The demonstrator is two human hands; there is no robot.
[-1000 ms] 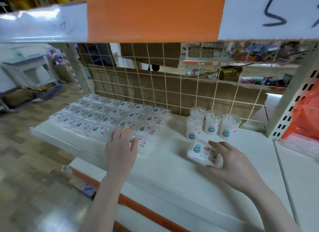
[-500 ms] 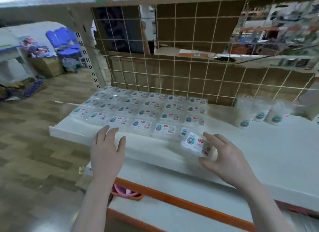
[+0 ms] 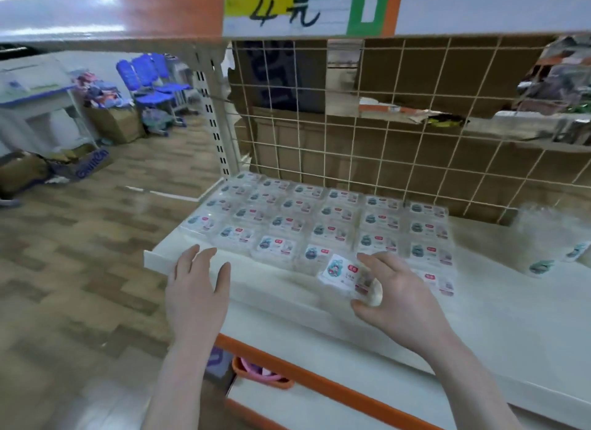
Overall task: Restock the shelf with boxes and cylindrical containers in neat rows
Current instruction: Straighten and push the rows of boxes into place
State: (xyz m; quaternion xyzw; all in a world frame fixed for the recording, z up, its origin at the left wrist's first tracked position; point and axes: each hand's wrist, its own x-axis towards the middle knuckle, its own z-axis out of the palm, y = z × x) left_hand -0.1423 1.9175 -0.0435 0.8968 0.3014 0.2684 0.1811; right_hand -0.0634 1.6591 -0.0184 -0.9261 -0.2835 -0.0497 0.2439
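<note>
Right hand point(image 3: 395, 296) pinches a small clear plastic box with a cartoon label point(image 3: 343, 274) at the near edge of the rows of matching clear boxes point(image 3: 319, 218); left hand point(image 3: 196, 290), fingers spread, hovers over the white shelf's point(image 3: 479, 321) near-left lip, bare shelf to the right

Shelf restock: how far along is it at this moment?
Done: clear boxes already lie in neat rows at the shelf's left end. In hand: the right hand grips one more box at the front of the rows; the left hand hovers open. Left: seating that box. Only a few blurred cylinders stand to the right.
</note>
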